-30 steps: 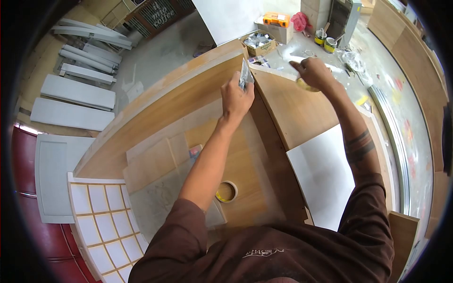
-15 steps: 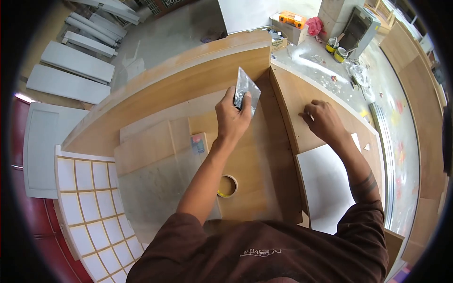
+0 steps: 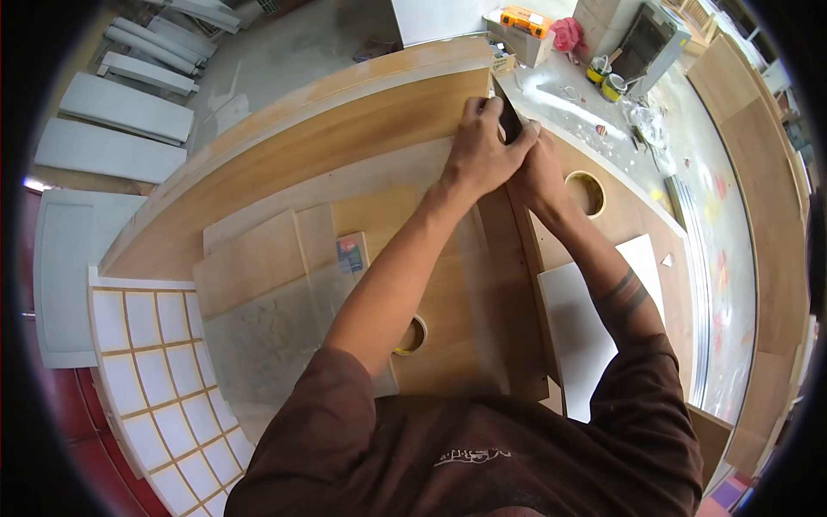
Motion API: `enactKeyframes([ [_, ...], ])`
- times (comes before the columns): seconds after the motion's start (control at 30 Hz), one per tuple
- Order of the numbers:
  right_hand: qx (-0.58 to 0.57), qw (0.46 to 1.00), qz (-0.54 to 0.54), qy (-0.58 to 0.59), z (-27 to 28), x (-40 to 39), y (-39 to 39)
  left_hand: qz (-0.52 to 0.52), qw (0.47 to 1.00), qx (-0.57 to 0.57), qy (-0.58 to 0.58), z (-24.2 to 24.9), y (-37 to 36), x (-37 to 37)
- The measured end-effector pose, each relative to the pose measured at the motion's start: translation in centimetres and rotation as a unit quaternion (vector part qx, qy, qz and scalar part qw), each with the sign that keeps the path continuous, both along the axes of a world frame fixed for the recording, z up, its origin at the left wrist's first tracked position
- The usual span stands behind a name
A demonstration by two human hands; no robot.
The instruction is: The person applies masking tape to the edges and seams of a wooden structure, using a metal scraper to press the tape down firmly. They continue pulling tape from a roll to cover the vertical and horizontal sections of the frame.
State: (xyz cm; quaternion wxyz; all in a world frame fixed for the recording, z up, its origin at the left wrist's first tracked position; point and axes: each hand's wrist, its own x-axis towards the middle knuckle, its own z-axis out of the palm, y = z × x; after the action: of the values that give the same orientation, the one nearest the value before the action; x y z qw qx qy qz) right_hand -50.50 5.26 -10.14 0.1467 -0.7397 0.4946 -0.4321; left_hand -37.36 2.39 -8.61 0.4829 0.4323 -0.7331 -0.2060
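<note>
My left hand [image 3: 482, 146] is closed around a flat metal scraper [image 3: 511, 119], whose blade now looks dark and is held at the far corner where the wooden panels meet. My right hand [image 3: 538, 171] is right beside it, its fingers bunched near the blade and the left thumb. What those fingers pinch, if anything, is hidden. A tape roll [image 3: 585, 194] rests on the wooden panel [image 3: 633, 207] next to my right wrist. White sheet material [image 3: 573, 319] lies under my right forearm.
A second tape roll [image 3: 413, 334] lies in the recessed wooden base, near stacked clear and brown sheets [image 3: 258, 327]. A raised curved wooden edge [image 3: 301, 129] runs along the far side. A white grid panel [image 3: 155, 370] is at left; paint tubs [image 3: 613, 86] stand on the floor.
My left hand has brought the scraper right and forward to the corner. My right hand has moved forward-left to meet it, uncovering the tape roll on the right panel.
</note>
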Motion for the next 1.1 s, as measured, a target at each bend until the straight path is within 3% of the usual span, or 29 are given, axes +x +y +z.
enactKeyframes([
  [0.1, 0.029, 0.999, -0.016, 0.007, -2.6, -0.4, -2.2, -0.034, 0.998, 0.054, 0.028, -0.7, -1.8, 0.1],
  [0.17, 0.014, 1.0, -0.011, -0.012, -0.3, 0.5, -1.8, -0.033, 0.997, 0.056, 0.032, -1.2, -2.9, 0.1],
  [0.27, 0.007, 1.0, 0.005, -0.024, 0.4, 1.1, -2.2, -0.106, 0.97, 0.14, 0.166, -1.3, -3.4, 0.2],
  [1.1, -0.021, 0.998, -0.004, -0.054, -0.9, 0.9, -4.1, -0.097, 0.978, 0.163, 0.085, -0.4, -4.6, 0.7],
])
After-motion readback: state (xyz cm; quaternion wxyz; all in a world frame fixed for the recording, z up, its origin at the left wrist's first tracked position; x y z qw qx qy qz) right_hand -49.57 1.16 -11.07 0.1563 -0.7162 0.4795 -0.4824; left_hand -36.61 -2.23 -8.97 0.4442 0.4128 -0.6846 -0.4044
